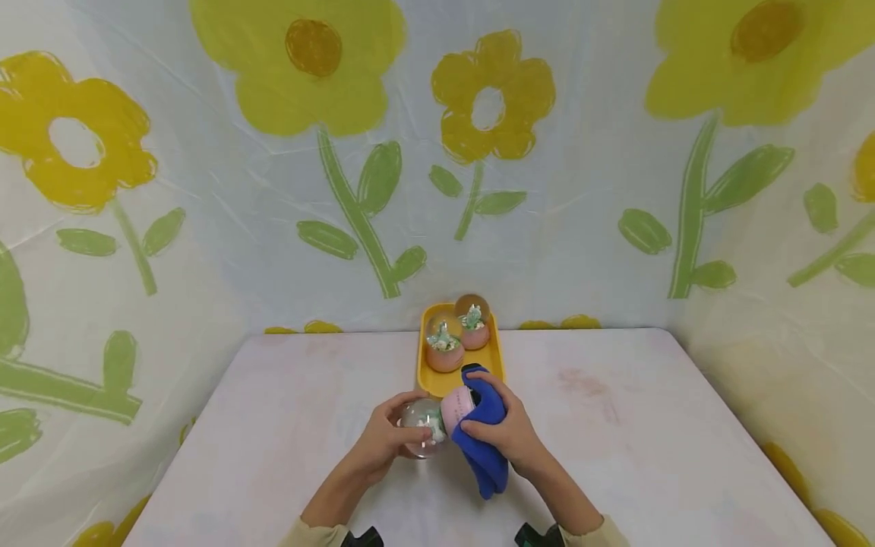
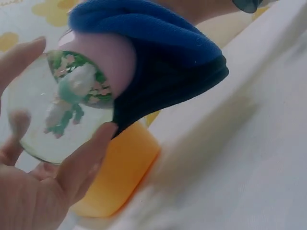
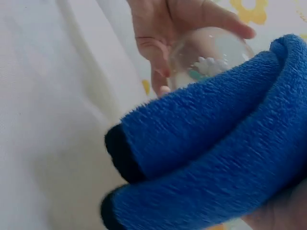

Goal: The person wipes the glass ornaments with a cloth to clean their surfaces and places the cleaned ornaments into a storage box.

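My left hand (image 1: 380,439) grips the clear ball of a snow globe (image 1: 456,408), which lies tilted on its side with its pink base toward the right. A white and green figure with small flowers shows inside the ball (image 2: 43,103). In my right hand (image 1: 514,431) is a folded blue towel (image 1: 487,456), held against the pink base. The towel covers part of that base in the left wrist view. From the right wrist, the towel (image 3: 206,143) hides the base, and the fingers of the right hand are mostly out of sight.
A yellow tray (image 1: 429,384) stands just beyond my hands, near the table's back edge. Two more snow globes with pink bases, a nearer one (image 1: 444,357) and a farther one (image 1: 475,336), stand upright in it. Flower-printed cloth hangs behind the white table (image 1: 307,410).
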Tool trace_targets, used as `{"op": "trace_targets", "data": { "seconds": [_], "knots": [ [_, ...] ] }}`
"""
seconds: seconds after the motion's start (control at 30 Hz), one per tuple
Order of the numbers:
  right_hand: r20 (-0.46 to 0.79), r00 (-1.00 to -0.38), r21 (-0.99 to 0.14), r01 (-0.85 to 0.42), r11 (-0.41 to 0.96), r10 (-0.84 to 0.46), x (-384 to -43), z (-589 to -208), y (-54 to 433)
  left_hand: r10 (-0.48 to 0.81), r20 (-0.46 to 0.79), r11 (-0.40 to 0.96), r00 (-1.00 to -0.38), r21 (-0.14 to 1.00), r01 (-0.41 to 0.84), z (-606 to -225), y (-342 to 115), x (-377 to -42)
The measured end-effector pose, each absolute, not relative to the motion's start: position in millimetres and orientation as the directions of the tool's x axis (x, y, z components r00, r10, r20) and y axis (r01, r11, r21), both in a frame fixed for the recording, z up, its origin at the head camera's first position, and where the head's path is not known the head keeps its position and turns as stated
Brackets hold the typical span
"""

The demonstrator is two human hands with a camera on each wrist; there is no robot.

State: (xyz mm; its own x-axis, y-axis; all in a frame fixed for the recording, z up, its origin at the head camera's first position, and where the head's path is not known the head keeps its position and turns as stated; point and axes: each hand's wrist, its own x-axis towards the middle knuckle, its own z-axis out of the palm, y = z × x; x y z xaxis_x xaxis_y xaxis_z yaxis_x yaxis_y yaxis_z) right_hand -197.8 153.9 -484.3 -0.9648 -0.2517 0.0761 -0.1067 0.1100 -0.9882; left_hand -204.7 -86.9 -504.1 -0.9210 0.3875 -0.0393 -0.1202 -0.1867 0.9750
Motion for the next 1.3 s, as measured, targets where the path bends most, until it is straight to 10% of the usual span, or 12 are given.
{"op": "trace_targets", "data": {
  "seconds": [0.5,0.97,1.3],
  "knots": [
    [-0.007,-0.973,-0.999,-0.002,0.04,-0.231,-184,-487,140,0.378,-0.026,-0.192,-0.925,0.976,-0.106,-507,-92,-194],
    [0.297,-0.913,-0.88,-0.375,0.291,-0.279,-188,-495,127,0.338,-0.048,-0.175,-0.94,0.978,-0.113,-495,-96,-196],
    [0.13,-0.984,-0.974,-0.15,0.172,-0.12,-193,-487,139,0.38,0.049,-0.183,-0.924,0.983,-0.023,-503,-80,-211]
  ]
}}
